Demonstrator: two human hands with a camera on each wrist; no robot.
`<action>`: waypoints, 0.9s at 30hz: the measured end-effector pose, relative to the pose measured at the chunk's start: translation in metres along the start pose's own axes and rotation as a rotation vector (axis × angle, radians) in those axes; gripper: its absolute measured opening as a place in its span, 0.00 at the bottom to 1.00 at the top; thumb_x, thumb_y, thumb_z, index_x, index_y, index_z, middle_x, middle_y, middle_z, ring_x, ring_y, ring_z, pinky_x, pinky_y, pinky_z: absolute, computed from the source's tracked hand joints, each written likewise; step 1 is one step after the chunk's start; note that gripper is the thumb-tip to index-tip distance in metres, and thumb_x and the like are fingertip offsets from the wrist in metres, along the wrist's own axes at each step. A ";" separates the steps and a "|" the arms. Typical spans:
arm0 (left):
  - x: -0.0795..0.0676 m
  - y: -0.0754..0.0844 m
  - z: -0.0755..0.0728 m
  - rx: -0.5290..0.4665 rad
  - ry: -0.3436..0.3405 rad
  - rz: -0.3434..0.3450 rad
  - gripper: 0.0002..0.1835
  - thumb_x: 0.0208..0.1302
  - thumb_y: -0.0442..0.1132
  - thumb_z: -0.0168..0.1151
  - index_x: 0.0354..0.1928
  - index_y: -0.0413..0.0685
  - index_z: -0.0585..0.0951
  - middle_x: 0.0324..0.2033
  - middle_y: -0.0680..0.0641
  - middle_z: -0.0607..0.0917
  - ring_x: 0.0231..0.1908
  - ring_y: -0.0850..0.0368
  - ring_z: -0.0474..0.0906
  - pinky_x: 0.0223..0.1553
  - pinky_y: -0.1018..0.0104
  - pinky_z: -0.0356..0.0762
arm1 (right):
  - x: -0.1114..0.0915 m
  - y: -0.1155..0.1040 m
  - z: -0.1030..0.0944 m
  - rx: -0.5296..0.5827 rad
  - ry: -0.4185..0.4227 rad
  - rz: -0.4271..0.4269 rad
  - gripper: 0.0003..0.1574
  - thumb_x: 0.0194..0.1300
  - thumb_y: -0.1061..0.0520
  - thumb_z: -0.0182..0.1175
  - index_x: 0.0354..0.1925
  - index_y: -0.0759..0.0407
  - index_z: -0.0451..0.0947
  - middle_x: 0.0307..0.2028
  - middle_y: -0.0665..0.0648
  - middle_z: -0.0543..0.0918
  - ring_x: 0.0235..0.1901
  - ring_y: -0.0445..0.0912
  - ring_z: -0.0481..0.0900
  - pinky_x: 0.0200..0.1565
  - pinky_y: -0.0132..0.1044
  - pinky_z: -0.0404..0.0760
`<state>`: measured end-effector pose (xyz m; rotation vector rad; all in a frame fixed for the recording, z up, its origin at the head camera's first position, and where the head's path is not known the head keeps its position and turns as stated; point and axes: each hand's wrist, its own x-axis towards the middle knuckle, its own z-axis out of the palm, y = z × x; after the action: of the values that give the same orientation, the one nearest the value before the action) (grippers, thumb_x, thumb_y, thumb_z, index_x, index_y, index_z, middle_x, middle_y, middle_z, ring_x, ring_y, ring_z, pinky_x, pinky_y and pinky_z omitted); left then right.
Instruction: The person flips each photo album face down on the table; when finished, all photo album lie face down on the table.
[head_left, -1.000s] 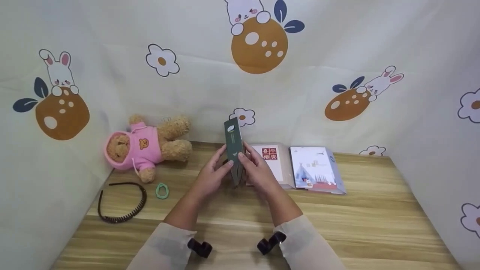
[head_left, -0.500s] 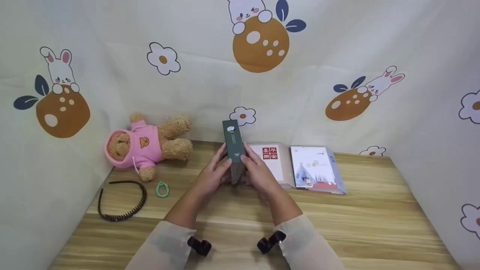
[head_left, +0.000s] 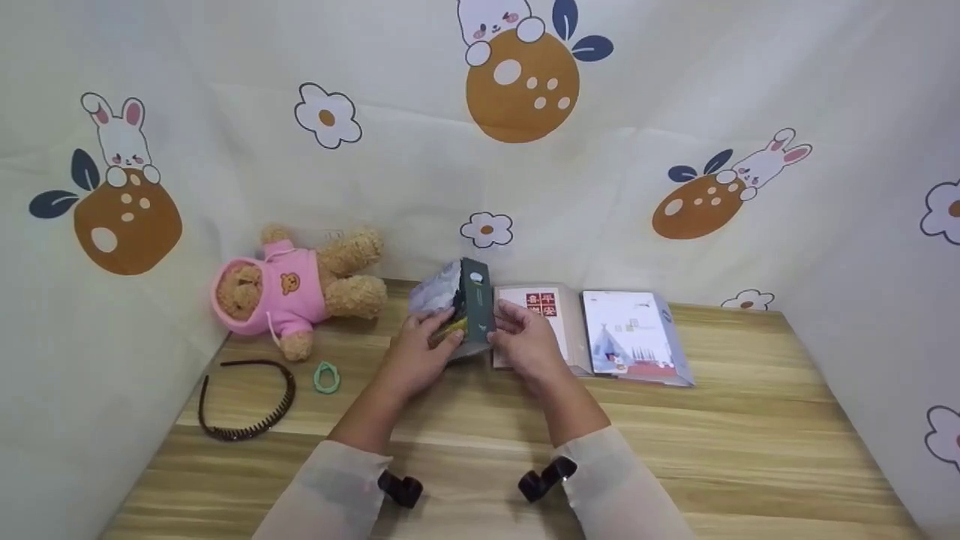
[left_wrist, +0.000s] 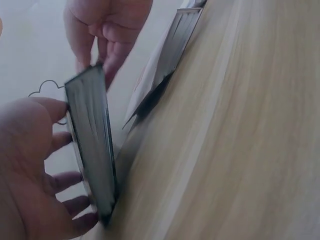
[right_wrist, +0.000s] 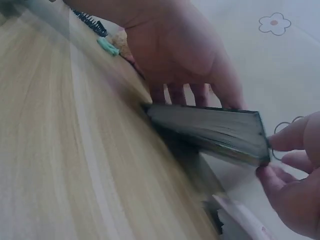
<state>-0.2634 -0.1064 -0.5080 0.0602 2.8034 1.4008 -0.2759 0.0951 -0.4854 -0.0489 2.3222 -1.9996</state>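
Note:
A thick book (head_left: 480, 307) with a dark green spine and a landscape-like cover is tilted over the back of the table, between both hands. My left hand (head_left: 420, 352) holds its cover side, fingertips spread along the cover in the left wrist view. At the spine, my right hand (head_left: 529, 345) grips the edge with thumb and fingers. Both wrist views show the grey page block (left_wrist: 90, 140), with its lower end close to the wood. Just right of it lies a pale book (head_left: 553, 337) with red character squares, partly hidden by my right hand.
Beside the pale book lies another book (head_left: 626, 334) with a tent picture. A teddy bear (head_left: 289, 292) in a pink hoodie lies at the back left. In front of it are a dark toothed headband (head_left: 247, 431) and a green hair tie (head_left: 326, 377). Printed cloth walls (head_left: 405, 187) enclose the table.
The green book has turned so its spine faces right and its front cover shows. Its top has come down a little, and my right hand has shifted slightly right along the spine.

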 end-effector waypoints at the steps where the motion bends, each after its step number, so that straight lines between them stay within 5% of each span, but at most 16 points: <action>1: 0.000 0.000 0.000 0.028 -0.003 -0.016 0.32 0.75 0.60 0.62 0.77 0.62 0.75 0.79 0.37 0.67 0.77 0.29 0.66 0.78 0.31 0.64 | 0.000 0.002 0.000 -0.013 -0.010 0.021 0.39 0.68 0.68 0.63 0.75 0.67 0.70 0.68 0.68 0.82 0.69 0.59 0.82 0.70 0.46 0.83; 8: -0.005 0.002 -0.002 0.191 -0.072 -0.058 0.36 0.74 0.62 0.63 0.79 0.59 0.72 0.84 0.37 0.60 0.83 0.30 0.55 0.81 0.32 0.59 | -0.002 0.008 0.001 -0.067 -0.049 0.124 0.34 0.74 0.63 0.62 0.75 0.65 0.72 0.65 0.65 0.85 0.68 0.56 0.82 0.69 0.46 0.83; 20: -0.001 -0.005 0.005 0.299 -0.127 -0.069 0.39 0.72 0.62 0.66 0.80 0.58 0.72 0.85 0.39 0.57 0.85 0.30 0.48 0.82 0.28 0.54 | -0.008 -0.008 -0.016 0.027 -0.041 0.022 0.29 0.74 0.66 0.60 0.71 0.70 0.75 0.64 0.70 0.85 0.66 0.60 0.84 0.69 0.44 0.84; 23: 0.001 -0.007 0.006 0.308 -0.140 -0.087 0.38 0.72 0.62 0.66 0.80 0.58 0.72 0.85 0.38 0.57 0.84 0.30 0.52 0.81 0.29 0.57 | -0.013 -0.013 -0.029 -0.050 -0.027 -0.011 0.26 0.76 0.60 0.62 0.67 0.67 0.80 0.61 0.67 0.87 0.62 0.58 0.86 0.66 0.46 0.87; 27: 0.008 0.001 0.000 0.350 -0.162 -0.079 0.36 0.74 0.60 0.63 0.78 0.53 0.74 0.82 0.36 0.63 0.80 0.32 0.63 0.80 0.34 0.64 | -0.015 -0.020 -0.054 -0.297 0.009 -0.004 0.28 0.80 0.42 0.60 0.68 0.54 0.82 0.62 0.59 0.88 0.64 0.55 0.84 0.70 0.52 0.83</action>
<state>-0.2718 -0.1051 -0.5068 0.0608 2.8409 0.8358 -0.2662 0.1465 -0.4571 -0.0615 2.6048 -1.6415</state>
